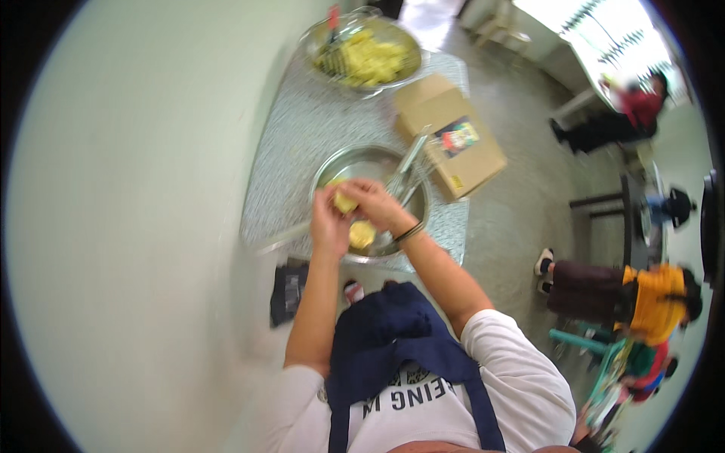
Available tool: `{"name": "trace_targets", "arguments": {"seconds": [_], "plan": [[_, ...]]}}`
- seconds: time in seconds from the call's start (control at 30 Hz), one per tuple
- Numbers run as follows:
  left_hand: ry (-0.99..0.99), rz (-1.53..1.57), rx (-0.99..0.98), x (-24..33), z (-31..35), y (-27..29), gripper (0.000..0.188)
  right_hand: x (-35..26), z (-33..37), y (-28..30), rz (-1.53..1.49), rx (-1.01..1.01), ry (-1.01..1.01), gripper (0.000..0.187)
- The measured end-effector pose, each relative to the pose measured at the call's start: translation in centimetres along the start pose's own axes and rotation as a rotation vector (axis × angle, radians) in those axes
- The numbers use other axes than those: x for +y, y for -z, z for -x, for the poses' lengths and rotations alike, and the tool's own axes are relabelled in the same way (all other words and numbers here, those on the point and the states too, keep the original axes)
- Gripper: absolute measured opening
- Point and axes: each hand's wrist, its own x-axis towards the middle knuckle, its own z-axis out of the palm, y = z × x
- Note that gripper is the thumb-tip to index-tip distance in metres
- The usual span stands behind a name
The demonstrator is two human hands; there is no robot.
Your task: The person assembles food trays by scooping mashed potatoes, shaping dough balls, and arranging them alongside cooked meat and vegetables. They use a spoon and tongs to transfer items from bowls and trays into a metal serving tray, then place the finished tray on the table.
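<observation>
Both hands are together over a round metal pan (368, 163), fingers curled round a yellow lump that looks like a piece of potato (345, 202). My left hand (329, 219) holds its left side, while my right hand (375, 202) pinches it from the right; the fingertips are partly hidden and blurred. Below them in the pan lies a second yellow piece (362, 235). A metal utensil (411, 155) leans across the pan's right rim, its lower end inside. The pan's long handle (283, 238) points left.
A bowl (411, 47) of yellow mash holds a red-handled utensil (334, 45) at the table's far end. A cardboard box (427, 109) lies right of the pan on the grey table (283, 158). A wall (151, 226) runs along the left. Several people are at right, one in yellow (655, 302).
</observation>
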Motion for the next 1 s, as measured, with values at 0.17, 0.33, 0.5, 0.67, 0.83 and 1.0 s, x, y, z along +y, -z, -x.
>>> {"name": "trace_targets", "arguments": {"seconds": [0.17,0.33,0.5,0.67,0.83,1.0], "plan": [[-0.091,-0.195,0.154,-1.4,1.1,-3.0,0.048,1.1,3.9,2.0,-0.789,-0.079,0.032,0.027],[-0.128,-0.170,-0.013,-4.6,3.7,-9.1,0.057,-1.1,11.5,5.1,-0.495,0.010,0.329,0.012],[0.086,-0.225,-0.226,-12.0,10.6,-18.0,0.054,-3.5,24.2,9.5,-0.404,0.243,0.541,0.017],[0.579,-0.121,-0.433,-26.0,18.1,-21.0,0.052,-1.9,40.2,16.5,-0.143,0.748,0.671,0.017],[1.067,0.079,-0.515,-39.6,28.4,-25.0,0.057,3.1,53.4,19.6,0.254,1.127,0.855,0.023],[1.057,-0.244,-0.732,-50.8,37.2,-28.7,0.071,7.5,66.3,22.6,0.919,1.374,0.693,0.038]]}}
